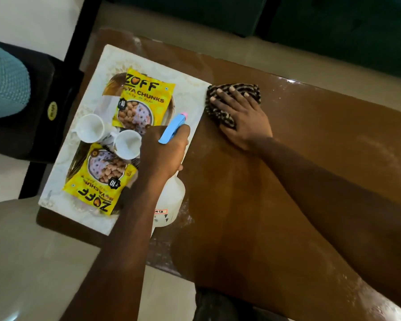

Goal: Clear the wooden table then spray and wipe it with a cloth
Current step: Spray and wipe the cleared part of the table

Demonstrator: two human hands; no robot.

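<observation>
The brown wooden table (299, 158) fills the middle and right of the head view, wet and shiny in patches. My right hand (240, 117) presses flat, fingers spread, on a dark striped cloth (234, 100) lying on the table top. My left hand (164, 151) grips the neck of a white spray bottle (170, 200) with a blue trigger head (173, 128), held over the table's left part. Beside it a white patterned tray (56, 181) rests on the table's left end, carrying two yellow soya chunk packets (146, 98) (97, 181) and two white cups (90, 128) (127, 144).
A dark chair (33, 107) with a light blue knitted cloth (5, 84) stands left of the table. A dark green sofa (333, 26) runs along the far side. Pale floor tiles (21, 262) lie at the lower left.
</observation>
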